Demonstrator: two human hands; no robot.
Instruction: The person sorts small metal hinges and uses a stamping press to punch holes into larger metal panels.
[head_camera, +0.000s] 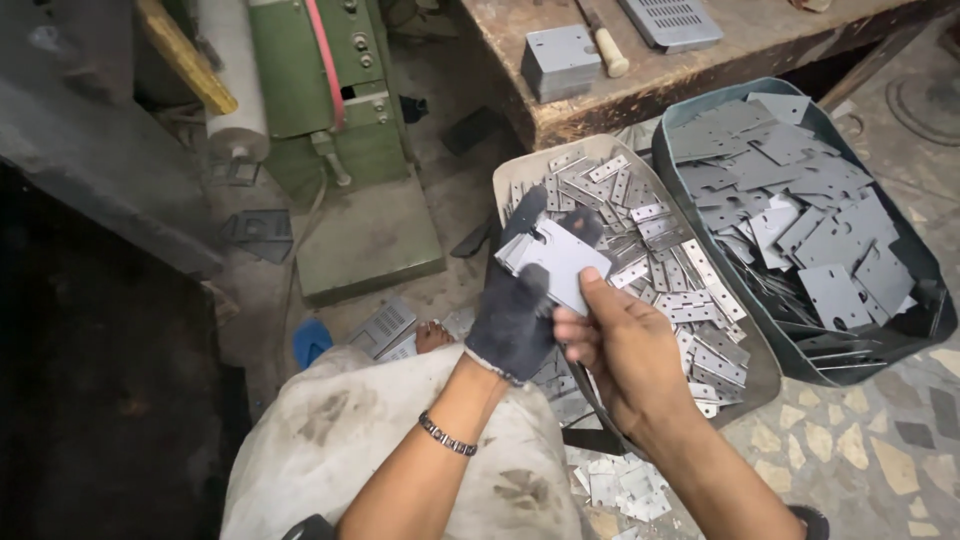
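Flat grey metal plates (556, 262), a small stack, sit just above the near tray of narrow perforated strips (668, 262), pinched in the gloved left hand (513, 310), whose fingers are clamped on the stack's edge. The bare right hand (617, 345) presses its thumb on the top plate's lower corner, fingers curled beneath. Separating one cleanly probably needs the thumb to slide only that top plate while the glove grips the rest.

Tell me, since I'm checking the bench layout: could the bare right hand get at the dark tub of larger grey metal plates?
Probably yes. The bare right hand pinches the flat grey plates with the gloved left hand, but the dark tub sits open-topped just beyond the beige tray, nothing covering it.
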